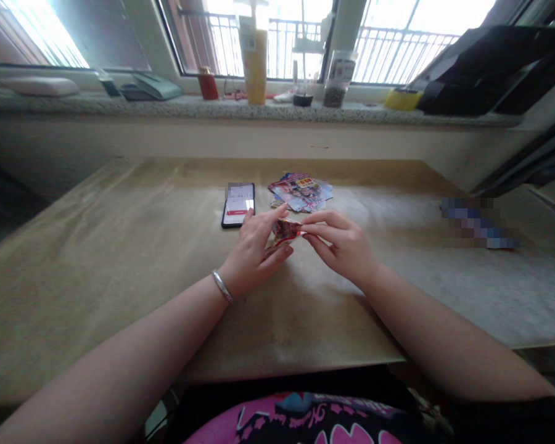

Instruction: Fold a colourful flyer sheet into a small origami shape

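Pinching printed paper (287,230) in nearly closed right hand (346,245); holding its edge in half-open left hand (251,246), near phone (238,203).

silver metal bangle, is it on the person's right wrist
No, the silver metal bangle circles the wrist of the left hand.

From my head, the single camera looks forward and down: my shirt (300,422) close at the bottom edge, my left hand (252,246) and right hand (342,243) mid-frame over the table (120,290), the windowsill (231,110) and window (398,52) farther off.
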Demonstrator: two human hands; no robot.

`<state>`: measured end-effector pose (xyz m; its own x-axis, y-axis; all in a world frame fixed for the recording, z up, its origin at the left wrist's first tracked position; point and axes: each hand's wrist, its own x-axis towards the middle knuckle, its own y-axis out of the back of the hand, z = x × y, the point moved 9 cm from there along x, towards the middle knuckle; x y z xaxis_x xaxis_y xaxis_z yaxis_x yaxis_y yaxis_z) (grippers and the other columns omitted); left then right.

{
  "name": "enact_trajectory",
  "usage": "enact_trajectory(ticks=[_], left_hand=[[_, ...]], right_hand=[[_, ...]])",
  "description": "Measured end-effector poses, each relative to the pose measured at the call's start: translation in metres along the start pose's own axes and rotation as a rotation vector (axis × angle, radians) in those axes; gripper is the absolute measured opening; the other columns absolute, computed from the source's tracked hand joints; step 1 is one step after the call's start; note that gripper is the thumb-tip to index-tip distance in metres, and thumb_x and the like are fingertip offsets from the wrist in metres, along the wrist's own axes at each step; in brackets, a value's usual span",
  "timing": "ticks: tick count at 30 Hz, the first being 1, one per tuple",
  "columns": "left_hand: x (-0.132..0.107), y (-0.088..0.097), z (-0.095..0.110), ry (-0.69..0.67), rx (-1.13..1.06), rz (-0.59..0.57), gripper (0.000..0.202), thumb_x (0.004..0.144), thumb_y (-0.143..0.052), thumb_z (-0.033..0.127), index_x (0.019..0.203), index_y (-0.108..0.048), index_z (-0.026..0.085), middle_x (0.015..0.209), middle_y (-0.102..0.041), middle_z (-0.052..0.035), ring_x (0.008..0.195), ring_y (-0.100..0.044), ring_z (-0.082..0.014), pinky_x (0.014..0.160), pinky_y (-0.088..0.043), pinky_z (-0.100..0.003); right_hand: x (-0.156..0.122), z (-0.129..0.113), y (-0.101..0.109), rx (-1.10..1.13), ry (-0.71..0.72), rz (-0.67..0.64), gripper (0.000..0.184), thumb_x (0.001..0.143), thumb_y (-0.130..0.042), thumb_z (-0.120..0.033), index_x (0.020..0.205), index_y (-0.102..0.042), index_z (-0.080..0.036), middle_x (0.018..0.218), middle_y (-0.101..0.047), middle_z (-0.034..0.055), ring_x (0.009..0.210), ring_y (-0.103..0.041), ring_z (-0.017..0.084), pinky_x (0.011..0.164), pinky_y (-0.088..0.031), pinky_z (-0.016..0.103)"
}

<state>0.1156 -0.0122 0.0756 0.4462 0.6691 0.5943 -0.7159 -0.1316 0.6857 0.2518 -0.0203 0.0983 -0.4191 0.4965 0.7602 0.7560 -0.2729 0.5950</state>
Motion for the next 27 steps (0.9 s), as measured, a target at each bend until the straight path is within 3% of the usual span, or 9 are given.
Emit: enact_trajectory(ticks=[4,7,10,15,23,27], left_hand=[[0.000,0.006,-0.003,0.052,-0.114,0.074,0.047,0.097,-0.039,0.045,0.138,-0.039,0.023,0.129,-0.058,-0.0108,0.121,-0.051,-0.0238,0.113,-0.022,-0.051],[0.001,0.014,-0.004,0.076,-0.155,0.150,0.030,0.097,-0.042,0.040,0.117,-0.059,0.023,0.112,-0.068,-0.0054,0.105,-0.062,-0.0194,0.113,-0.023,-0.047],[0.002,0.019,0.003,0.019,-0.179,0.180,0.020,0.096,-0.050,0.032,0.100,-0.067,0.024,0.101,-0.072,-0.0009,0.093,-0.066,-0.0152,0.106,-0.033,-0.039],[0.002,0.024,0.011,-0.012,-0.244,0.221,0.016,0.093,-0.055,0.028,0.098,-0.069,0.023,0.097,-0.073,-0.0024,0.090,-0.066,-0.0151,0.094,-0.044,-0.034],[0.002,0.023,0.017,-0.019,-0.306,0.201,0.021,0.094,-0.052,0.032,0.097,-0.070,0.021,0.094,-0.071,-0.0047,0.089,-0.065,-0.0154,0.097,-0.044,-0.037],[0.003,0.022,0.019,-0.061,-0.314,0.176,0.029,0.092,-0.053,0.043,0.101,-0.068,0.019,0.097,-0.071,-0.0067,0.091,-0.065,-0.0168,0.092,-0.047,-0.036]], right_hand=[[0.001,-0.004,0.005,-0.043,0.035,0.047,0.015,0.089,-0.057,-0.019,0.097,-0.070,-0.022,0.099,-0.069,0.0062,0.089,-0.064,0.017,0.080,-0.054,0.034],[0.002,-0.009,0.006,-0.089,0.064,0.020,0.014,0.089,-0.056,-0.020,0.093,-0.069,-0.023,0.096,-0.069,0.0054,0.088,-0.063,0.017,0.079,-0.054,0.033],[0.004,-0.015,0.004,-0.138,0.095,-0.034,0.015,0.090,-0.054,-0.020,0.091,-0.068,-0.022,0.097,-0.068,0.0052,0.088,-0.061,0.018,0.080,-0.053,0.033],[0.005,-0.024,0.003,-0.223,0.155,-0.087,0.014,0.090,-0.052,-0.022,0.092,-0.066,-0.022,0.102,-0.067,0.0049,0.094,-0.060,0.019,0.083,-0.052,0.033],[0.007,-0.036,0.004,-0.345,0.208,-0.068,0.011,0.090,-0.055,-0.021,0.091,-0.066,-0.020,0.097,-0.069,0.0045,0.093,-0.061,0.018,0.081,-0.053,0.031],[0.009,-0.037,0.006,-0.347,0.205,-0.051,0.011,0.090,-0.054,-0.020,0.089,-0.065,-0.020,0.094,-0.070,0.0045,0.092,-0.062,0.019,0.080,-0.054,0.032]])
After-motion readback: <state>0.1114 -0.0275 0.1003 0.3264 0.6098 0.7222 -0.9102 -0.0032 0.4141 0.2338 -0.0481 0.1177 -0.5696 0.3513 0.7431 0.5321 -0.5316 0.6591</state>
